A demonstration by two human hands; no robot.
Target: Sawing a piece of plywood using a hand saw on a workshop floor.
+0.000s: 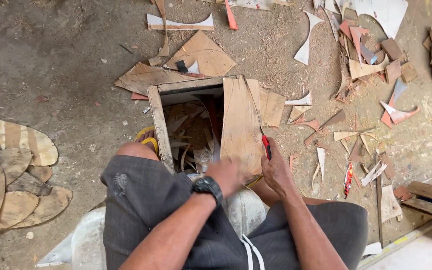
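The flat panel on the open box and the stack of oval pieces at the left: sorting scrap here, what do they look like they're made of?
The panel looks like thin, unfinished plywood: pale tan, faint grain, pencil-like curves. The oval pieces seem the same sheet wood, raw and dusty, some with darker bands. Thickness and layers can't be seen.

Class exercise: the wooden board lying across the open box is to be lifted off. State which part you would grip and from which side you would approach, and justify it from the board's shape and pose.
Probably grip the wooden board by its long right edge, coming from the right. That edge overhangs the open box, so fingers can curl underneath. The left hand covers the near end; the right hand holds a red-handled tool there.
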